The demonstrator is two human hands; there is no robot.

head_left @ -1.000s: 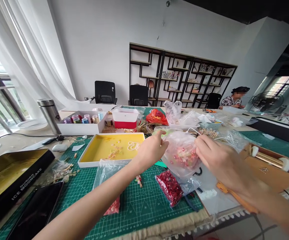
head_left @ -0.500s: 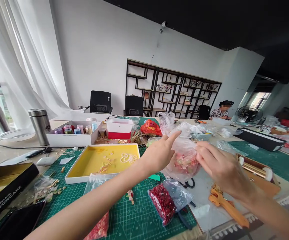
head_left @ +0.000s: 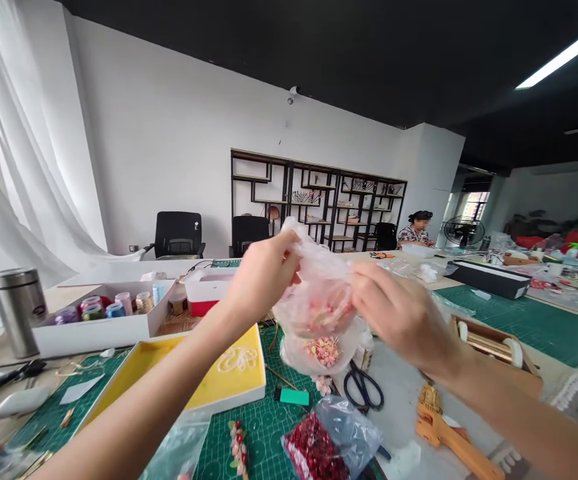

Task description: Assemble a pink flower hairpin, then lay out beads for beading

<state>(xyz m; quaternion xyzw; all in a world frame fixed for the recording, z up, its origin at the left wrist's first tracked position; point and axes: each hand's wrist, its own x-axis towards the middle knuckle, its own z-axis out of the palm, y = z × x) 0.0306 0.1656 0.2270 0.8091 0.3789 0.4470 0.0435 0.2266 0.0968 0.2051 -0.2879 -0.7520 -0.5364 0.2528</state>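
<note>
The left hand (head_left: 263, 280) and right hand (head_left: 399, 313) pinch a clear plastic bag (head_left: 319, 300) from either side, holding it up over a green cutting mat (head_left: 259, 427), so that pink flowers (head_left: 323, 351) sag into its lower end, near scissors (head_left: 363, 390).

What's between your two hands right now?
A clear plastic bag holding pink pieces fills the stretch between the left hand and right hand, as the head view shows.

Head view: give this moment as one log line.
left hand: gripping plastic bag | right hand: gripping same bag | nearby: black scissors
</note>
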